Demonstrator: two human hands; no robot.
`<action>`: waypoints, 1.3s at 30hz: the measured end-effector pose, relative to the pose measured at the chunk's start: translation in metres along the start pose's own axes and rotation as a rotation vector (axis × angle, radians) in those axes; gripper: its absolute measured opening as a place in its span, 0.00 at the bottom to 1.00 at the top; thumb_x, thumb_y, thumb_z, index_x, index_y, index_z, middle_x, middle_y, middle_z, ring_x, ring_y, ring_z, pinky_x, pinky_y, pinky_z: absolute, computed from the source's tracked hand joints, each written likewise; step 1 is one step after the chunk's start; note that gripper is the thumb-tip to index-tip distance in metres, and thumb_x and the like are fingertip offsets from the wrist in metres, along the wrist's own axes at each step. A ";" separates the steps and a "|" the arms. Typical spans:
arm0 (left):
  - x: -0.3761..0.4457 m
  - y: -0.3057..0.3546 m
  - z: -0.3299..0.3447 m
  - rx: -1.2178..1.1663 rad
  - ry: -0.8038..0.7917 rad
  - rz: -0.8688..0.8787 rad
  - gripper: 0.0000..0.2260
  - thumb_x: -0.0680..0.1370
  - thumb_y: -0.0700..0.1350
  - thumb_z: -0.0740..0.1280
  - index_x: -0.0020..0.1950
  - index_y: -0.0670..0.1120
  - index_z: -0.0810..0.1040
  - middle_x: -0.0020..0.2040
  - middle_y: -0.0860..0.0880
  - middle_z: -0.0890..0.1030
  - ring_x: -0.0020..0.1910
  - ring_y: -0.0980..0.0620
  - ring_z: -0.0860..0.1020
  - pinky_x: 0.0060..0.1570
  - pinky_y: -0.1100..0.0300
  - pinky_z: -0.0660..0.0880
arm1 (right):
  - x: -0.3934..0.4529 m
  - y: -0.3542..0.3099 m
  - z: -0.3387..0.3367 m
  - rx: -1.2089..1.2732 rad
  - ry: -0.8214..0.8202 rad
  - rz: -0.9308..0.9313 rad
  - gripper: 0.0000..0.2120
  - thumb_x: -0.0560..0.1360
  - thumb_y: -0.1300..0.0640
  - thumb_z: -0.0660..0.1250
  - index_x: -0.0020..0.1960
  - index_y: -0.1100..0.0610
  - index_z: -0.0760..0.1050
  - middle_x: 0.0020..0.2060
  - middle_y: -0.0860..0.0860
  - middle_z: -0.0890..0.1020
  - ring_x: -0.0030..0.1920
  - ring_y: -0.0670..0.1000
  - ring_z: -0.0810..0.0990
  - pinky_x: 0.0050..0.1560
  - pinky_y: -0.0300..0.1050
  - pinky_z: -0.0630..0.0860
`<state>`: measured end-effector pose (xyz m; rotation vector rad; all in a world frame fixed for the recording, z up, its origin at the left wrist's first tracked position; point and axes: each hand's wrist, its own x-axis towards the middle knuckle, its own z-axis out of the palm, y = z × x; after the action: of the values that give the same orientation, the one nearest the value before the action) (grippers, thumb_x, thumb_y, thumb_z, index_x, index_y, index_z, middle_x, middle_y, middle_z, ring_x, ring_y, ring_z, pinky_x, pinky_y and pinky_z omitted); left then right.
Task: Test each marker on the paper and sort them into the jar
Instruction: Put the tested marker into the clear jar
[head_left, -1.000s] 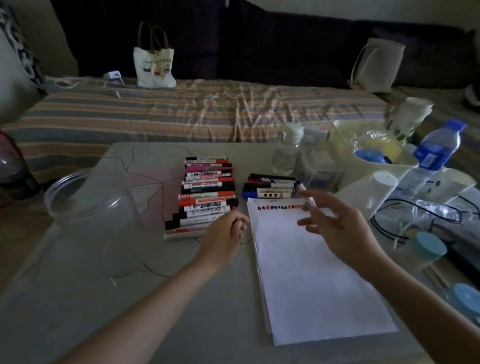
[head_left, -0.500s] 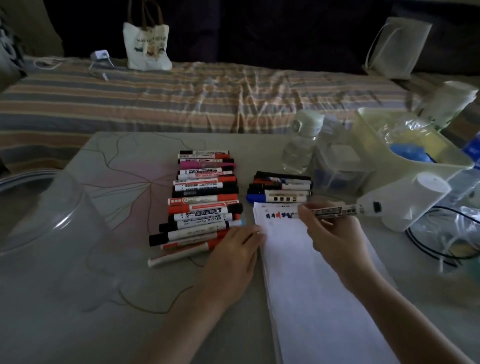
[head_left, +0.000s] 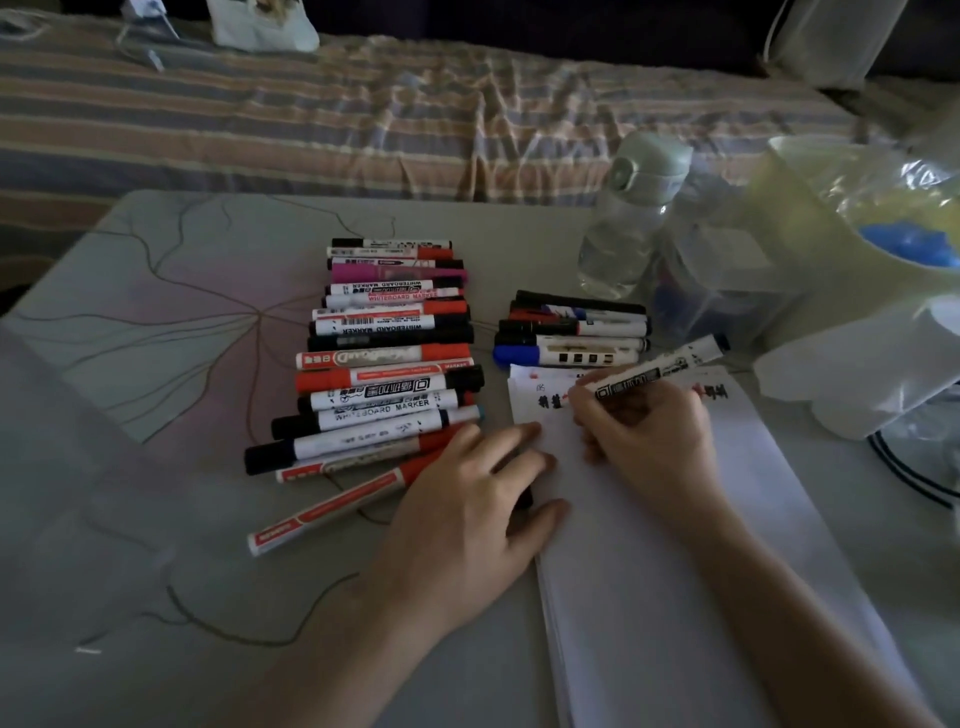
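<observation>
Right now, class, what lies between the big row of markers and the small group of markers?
In the head view, only bare table separates the big row from the small group.

My right hand (head_left: 644, 431) is curled in a writing grip, fingers pinched together, wrist low and forearm running back toward the near right corner of the tabletop. My left hand (head_left: 467, 499) lies flat, palm down, fingers spread and pointing forward.
</observation>
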<state>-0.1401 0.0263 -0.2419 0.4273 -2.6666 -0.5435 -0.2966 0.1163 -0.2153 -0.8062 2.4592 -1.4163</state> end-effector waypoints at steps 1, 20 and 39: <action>0.000 0.001 0.000 -0.001 0.000 -0.001 0.17 0.77 0.58 0.63 0.62 0.51 0.79 0.67 0.55 0.74 0.61 0.52 0.72 0.56 0.62 0.73 | 0.000 -0.001 0.000 -0.012 -0.006 0.007 0.13 0.73 0.50 0.72 0.33 0.55 0.80 0.25 0.46 0.82 0.27 0.42 0.81 0.34 0.32 0.76; -0.001 0.002 -0.001 -0.021 -0.017 -0.035 0.19 0.77 0.58 0.62 0.62 0.51 0.80 0.67 0.55 0.75 0.62 0.52 0.72 0.58 0.61 0.74 | -0.003 -0.003 0.005 -0.075 -0.039 -0.035 0.13 0.73 0.50 0.72 0.32 0.53 0.79 0.23 0.46 0.81 0.25 0.40 0.79 0.31 0.27 0.72; -0.001 0.004 -0.002 -0.018 -0.012 -0.044 0.18 0.76 0.57 0.63 0.61 0.50 0.80 0.66 0.55 0.76 0.59 0.53 0.73 0.55 0.64 0.73 | -0.003 -0.002 0.005 -0.027 -0.036 -0.048 0.12 0.73 0.51 0.72 0.32 0.54 0.80 0.24 0.45 0.81 0.25 0.40 0.79 0.32 0.28 0.73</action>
<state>-0.1398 0.0295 -0.2390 0.4802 -2.6670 -0.5843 -0.2910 0.1134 -0.2162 -0.8949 2.4527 -1.3745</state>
